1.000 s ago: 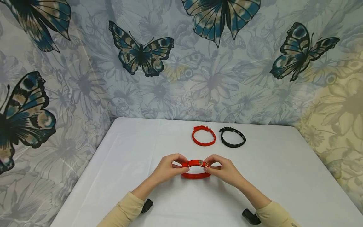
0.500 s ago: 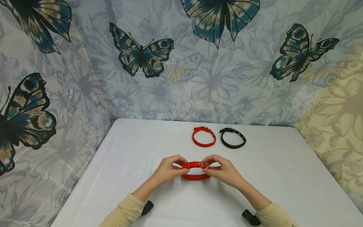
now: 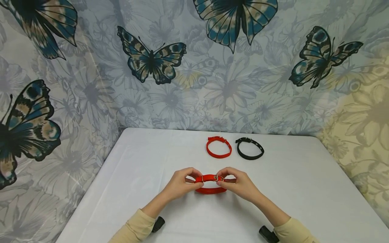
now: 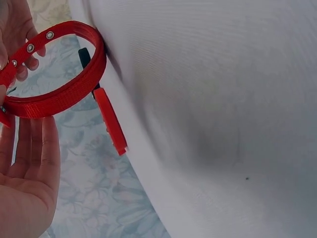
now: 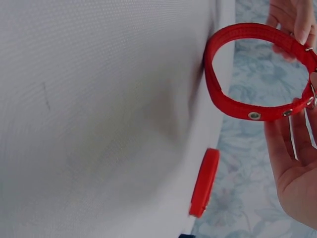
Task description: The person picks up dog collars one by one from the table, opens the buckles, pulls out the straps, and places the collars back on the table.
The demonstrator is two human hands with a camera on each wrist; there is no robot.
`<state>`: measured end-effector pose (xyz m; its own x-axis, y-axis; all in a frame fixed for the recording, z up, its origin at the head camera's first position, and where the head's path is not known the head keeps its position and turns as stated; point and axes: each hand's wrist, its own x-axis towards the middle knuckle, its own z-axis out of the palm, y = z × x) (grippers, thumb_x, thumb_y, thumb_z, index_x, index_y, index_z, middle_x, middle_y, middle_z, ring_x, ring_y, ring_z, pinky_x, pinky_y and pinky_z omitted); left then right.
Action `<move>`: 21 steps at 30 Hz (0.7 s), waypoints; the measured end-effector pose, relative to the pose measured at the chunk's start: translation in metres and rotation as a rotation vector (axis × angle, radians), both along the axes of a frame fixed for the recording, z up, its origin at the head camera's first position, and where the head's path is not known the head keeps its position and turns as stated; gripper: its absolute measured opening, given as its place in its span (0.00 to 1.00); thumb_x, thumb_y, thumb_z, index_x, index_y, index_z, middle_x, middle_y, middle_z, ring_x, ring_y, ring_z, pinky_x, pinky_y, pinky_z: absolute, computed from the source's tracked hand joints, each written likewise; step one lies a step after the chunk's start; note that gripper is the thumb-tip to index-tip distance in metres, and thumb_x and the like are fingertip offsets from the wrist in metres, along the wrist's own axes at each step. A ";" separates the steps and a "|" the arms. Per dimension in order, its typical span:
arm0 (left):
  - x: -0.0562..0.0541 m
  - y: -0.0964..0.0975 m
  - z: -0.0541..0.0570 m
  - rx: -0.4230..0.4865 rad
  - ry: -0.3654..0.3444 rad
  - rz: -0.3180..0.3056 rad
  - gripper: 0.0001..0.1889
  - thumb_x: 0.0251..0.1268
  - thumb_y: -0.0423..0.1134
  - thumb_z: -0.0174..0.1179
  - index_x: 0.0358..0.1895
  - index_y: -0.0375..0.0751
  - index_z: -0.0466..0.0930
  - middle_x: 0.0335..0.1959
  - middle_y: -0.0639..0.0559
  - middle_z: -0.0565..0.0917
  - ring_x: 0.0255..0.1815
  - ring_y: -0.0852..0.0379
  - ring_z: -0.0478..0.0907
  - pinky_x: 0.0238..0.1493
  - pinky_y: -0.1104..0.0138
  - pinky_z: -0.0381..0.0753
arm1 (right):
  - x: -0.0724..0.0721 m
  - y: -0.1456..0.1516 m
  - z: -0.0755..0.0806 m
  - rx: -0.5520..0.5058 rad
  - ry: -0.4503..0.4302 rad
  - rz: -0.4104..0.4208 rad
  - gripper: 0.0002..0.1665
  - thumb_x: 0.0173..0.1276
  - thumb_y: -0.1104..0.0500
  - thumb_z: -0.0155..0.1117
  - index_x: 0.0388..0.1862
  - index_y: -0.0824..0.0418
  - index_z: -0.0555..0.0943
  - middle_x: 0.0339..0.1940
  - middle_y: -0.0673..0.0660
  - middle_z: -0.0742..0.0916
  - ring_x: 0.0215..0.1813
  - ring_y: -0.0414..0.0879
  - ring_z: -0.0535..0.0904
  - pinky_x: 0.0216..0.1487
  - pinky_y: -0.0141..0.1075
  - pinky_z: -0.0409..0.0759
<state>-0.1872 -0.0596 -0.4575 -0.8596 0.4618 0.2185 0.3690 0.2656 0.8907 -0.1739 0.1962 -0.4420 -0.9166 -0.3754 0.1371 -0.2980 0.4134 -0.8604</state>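
A red collar (image 3: 211,191), buckled into a loop with metal eyelets, is held between both hands near the middle of the table. My left hand (image 3: 181,184) pinches its left side between thumb and fingers, beside a metal ring. On the buckle side, my right hand (image 3: 240,184) pinches it the same way. The buckled part is raised toward the head camera. In the left wrist view the collar (image 4: 64,96) stands as an upright loop with its lower edge right at the table surface. Eyelets also show on the collar (image 5: 233,108) in the right wrist view.
Farther back on the white table (image 3: 152,152) lie a second red collar (image 3: 218,156) and, to its right, a black collar (image 3: 250,157). Black wrist devices (image 3: 158,224) show by both sleeves. A butterfly-patterned cloth (image 3: 170,104) hangs behind the table.
Both hands keep their grip on the red collar with hardly any movement. The whole head view has shifted slightly downward in the picture.
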 end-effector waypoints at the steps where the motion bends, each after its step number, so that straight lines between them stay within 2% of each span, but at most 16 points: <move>1: 0.000 0.000 0.000 -0.004 0.010 -0.002 0.11 0.58 0.40 0.71 0.44 0.48 0.83 0.38 0.61 0.84 0.41 0.61 0.80 0.43 0.68 0.83 | -0.001 0.001 -0.002 -0.004 -0.001 0.002 0.11 0.63 0.59 0.71 0.45 0.54 0.82 0.41 0.49 0.85 0.47 0.48 0.80 0.47 0.35 0.82; 9: -0.001 0.003 0.000 -0.016 0.048 -0.003 0.14 0.59 0.43 0.70 0.48 0.49 0.82 0.40 0.62 0.84 0.43 0.61 0.80 0.44 0.66 0.82 | -0.003 0.004 -0.004 -0.014 0.003 0.021 0.11 0.64 0.53 0.71 0.44 0.51 0.82 0.41 0.48 0.85 0.47 0.47 0.80 0.48 0.34 0.82; 17: -0.001 0.007 0.003 -0.025 0.086 0.002 0.13 0.59 0.44 0.70 0.46 0.52 0.82 0.38 0.65 0.83 0.41 0.63 0.80 0.42 0.67 0.82 | -0.004 0.004 -0.006 0.005 0.002 0.017 0.11 0.64 0.53 0.71 0.44 0.50 0.82 0.41 0.47 0.85 0.46 0.47 0.80 0.48 0.35 0.82; 21: 0.001 0.009 0.004 -0.031 0.100 0.010 0.11 0.60 0.43 0.70 0.45 0.51 0.83 0.37 0.65 0.83 0.40 0.64 0.80 0.42 0.68 0.82 | -0.002 0.004 -0.005 0.020 0.032 0.015 0.11 0.64 0.53 0.71 0.45 0.49 0.82 0.40 0.45 0.85 0.46 0.46 0.80 0.48 0.36 0.82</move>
